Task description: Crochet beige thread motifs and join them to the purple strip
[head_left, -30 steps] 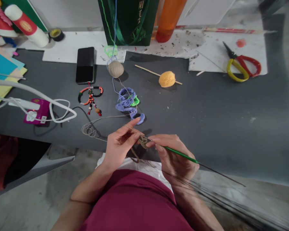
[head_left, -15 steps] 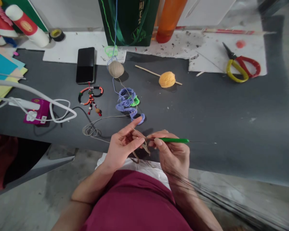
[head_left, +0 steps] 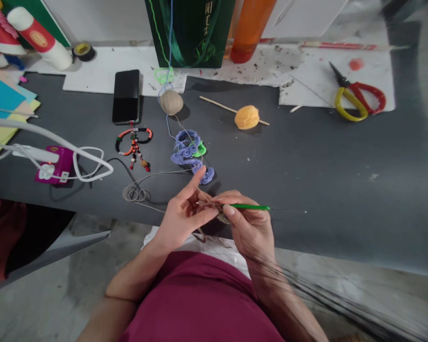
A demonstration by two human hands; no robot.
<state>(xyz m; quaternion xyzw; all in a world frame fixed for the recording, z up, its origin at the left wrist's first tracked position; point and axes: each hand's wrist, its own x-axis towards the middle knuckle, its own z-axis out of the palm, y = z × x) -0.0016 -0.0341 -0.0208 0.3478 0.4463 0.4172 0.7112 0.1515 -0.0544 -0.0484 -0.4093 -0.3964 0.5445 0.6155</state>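
My right hand (head_left: 251, 223) grips a crochet hook (head_left: 251, 207) by its green handle, the metal tip pointing left across my left fingers. Between thumb and fingers, my left hand (head_left: 185, 213) pinches a small beige crochet piece (head_left: 223, 217), mostly hidden by both hands. My left index finger is stretched out with the yarn near it, its tip beside a purple crocheted strip (head_left: 190, 151) on the table. A thin beige strand runs from loose coils (head_left: 133, 193) to my left hand. Farther back sits the beige yarn ball (head_left: 171, 102).
Yellow yarn (head_left: 247, 117) is wound on a stick. Scissors (head_left: 358, 97) lie at the right. A phone (head_left: 126, 97), a bead bracelet (head_left: 133, 141) and a pink power adapter (head_left: 55, 164) are on the left. A green bag (head_left: 192, 38) and an orange bottle (head_left: 251, 31) stand behind.
My right hand and the crochet hook have moved slightly left, so the hook tip reaches farther over my left fingers. My left index finger has shifted a little left and up.
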